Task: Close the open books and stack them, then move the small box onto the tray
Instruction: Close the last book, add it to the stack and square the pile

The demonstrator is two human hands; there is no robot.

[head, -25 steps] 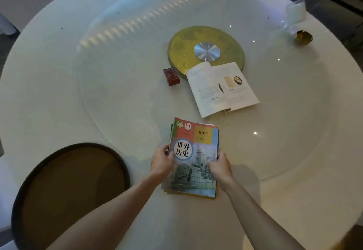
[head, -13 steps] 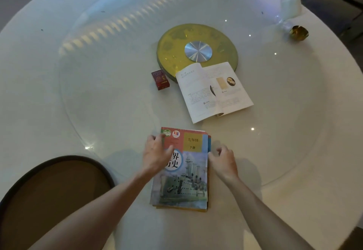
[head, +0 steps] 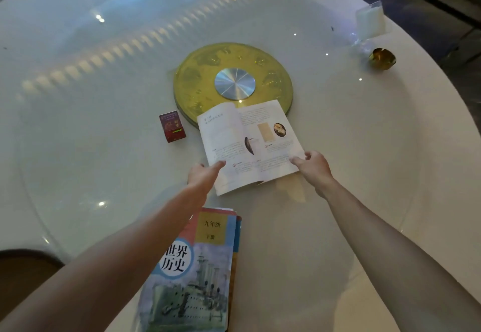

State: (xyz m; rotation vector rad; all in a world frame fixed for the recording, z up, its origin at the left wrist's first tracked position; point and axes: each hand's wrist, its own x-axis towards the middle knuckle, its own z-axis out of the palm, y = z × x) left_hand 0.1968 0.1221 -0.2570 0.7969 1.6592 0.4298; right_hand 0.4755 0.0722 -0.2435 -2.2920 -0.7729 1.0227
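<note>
Small box (head: 172, 129) left of open book (head: 247, 144)

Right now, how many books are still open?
1. The open book lies by the gold disc, both hands at its near edge. The closed books nearer the person are stacked; I can't count those underneath.

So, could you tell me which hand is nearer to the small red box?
Left. The left hand sits below and right of the small red box; the right hand is across the open book.

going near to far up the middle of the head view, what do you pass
closed books → open book → gold turntable disc
</note>
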